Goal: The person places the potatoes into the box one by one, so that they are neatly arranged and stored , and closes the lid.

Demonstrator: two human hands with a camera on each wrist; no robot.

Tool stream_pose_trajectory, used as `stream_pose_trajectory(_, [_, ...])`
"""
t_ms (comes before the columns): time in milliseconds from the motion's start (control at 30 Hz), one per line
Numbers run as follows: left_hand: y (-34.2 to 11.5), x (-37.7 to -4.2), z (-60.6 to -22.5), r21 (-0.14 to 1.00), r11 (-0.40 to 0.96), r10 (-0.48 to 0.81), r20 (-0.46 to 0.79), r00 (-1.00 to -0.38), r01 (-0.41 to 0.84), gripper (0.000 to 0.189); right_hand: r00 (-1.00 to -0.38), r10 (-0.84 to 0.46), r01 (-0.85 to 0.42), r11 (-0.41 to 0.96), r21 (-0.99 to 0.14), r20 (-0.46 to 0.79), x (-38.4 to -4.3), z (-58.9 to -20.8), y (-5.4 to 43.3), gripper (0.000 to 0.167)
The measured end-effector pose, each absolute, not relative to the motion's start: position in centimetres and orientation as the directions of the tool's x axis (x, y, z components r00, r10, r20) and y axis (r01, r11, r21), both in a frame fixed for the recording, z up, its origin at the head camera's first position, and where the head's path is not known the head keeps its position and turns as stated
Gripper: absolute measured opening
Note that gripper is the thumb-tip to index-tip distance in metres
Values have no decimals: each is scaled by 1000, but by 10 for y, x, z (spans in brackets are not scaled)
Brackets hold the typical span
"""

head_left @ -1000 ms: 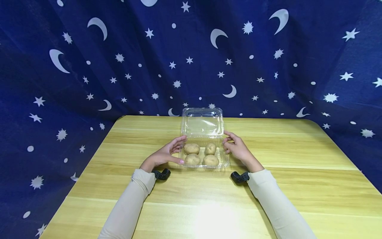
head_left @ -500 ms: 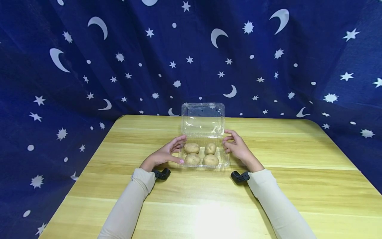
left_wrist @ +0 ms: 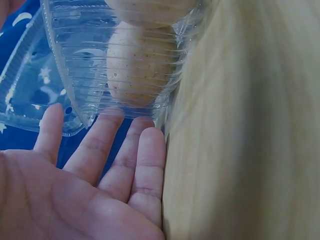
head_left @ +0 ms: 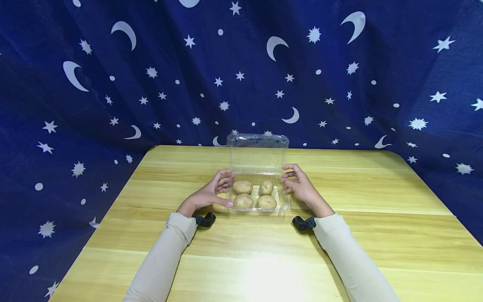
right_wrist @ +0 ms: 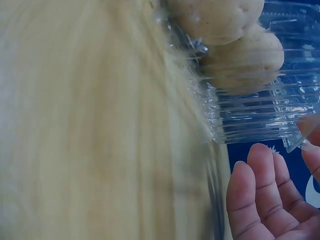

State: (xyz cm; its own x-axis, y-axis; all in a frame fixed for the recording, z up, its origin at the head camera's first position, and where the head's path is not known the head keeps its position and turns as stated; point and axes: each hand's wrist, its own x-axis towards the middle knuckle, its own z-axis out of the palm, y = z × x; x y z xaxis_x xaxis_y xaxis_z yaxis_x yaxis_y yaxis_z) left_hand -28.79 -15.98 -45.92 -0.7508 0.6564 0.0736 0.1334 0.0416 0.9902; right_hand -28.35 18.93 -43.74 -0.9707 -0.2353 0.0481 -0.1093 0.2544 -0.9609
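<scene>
A clear plastic clamshell container [head_left: 253, 207] stands on the table with several potatoes [head_left: 243, 201] in its base. Its lid [head_left: 258, 153] stands raised at the back. At the left side is my left hand [head_left: 211, 193], thumb at the front corner, index finger by the hinge. Straight fingers [left_wrist: 145, 170] reach the ribbed side wall in the left wrist view. On the other side, my right hand [head_left: 302, 188] pinches the rim between thumb and a finger, while its other fingers [right_wrist: 265, 185] stay just off the wall. The right thumb is partly cut off in the right wrist view.
The wooden table [head_left: 241, 247] runs back to a dark blue curtain [head_left: 241, 63] with moons and stars. Black wrist mounts [head_left: 205, 220] sit under both wrists, low over the tabletop.
The lid has swung up from leaning back, and its top edge now tips toward me. My left index finger has lifted slightly. The base, potatoes and right hand stay nearly still.
</scene>
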Motion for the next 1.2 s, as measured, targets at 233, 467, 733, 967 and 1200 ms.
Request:
stream_pose_trajectory(233, [-161,-287,-457,992,80,622,26,-783,97,129,-971,-232,-108,254,-961,48,-283,-437,190,41])
stream_pose_trajectory(467, [-160,-287,-450,989,85,640,38,-767,120,143,-972,-229,-113,265,-958,51,-281,-436,190,38])
stream_pose_trajectory(733, [-159,-288,-444,989,88,631,33,-775,114,138,-977,-207,-98,248,-964,47,-280,-435,188,36])
stream_pose_trajectory(967, [-159,-287,-445,993,71,622,32,-783,98,122,-981,-177,-119,238,-964,78,-280,-437,188,34])
stream_pose_trajectory(1200, [-158,-287,-446,994,83,614,5,-789,71,108,-984,-147,-136,218,-966,105,-279,-439,187,29])
